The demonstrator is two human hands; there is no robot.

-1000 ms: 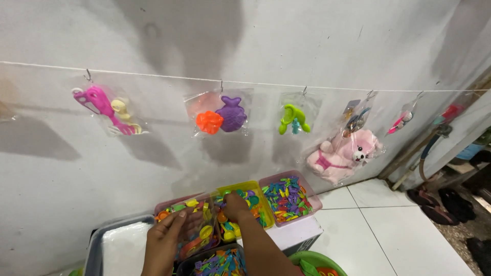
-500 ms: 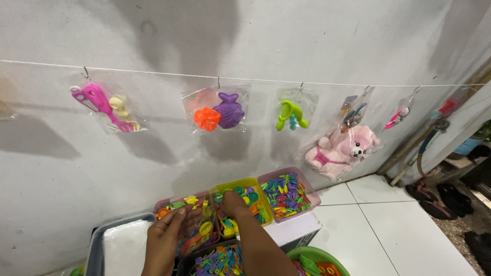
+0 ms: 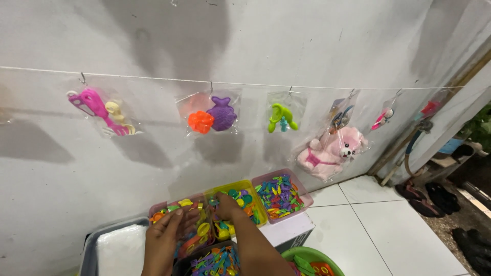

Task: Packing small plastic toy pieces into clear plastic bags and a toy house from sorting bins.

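My left hand [image 3: 166, 236] rests with fingers spread on the pink tray [image 3: 162, 206] of small colourful plastic pieces at the bottom of the head view. My right hand [image 3: 228, 204] reaches into the yellow tray [image 3: 250, 185] beside it, fingers curled down among the pieces; whether it grips one is hidden. Another pink tray [image 3: 302, 187] full of bright clips stands to the right. A dark tray of clips [image 3: 215, 260] lies under my right forearm.
A string [image 3: 245, 84] along the white wall carries clear bags: pink toys [image 3: 97, 110], orange and purple shapes [image 3: 209, 117], a green toy [image 3: 280, 116], a pink plush bear [image 3: 332, 151]. A grey bin [image 3: 88, 255] sits bottom left, a green bowl [image 3: 302, 255] bottom right, shoes [image 3: 434, 197] on the tiled floor.
Both hands have stayed on the trays, with my right hand shifting slightly within the yellow tray. The view has barely tilted.
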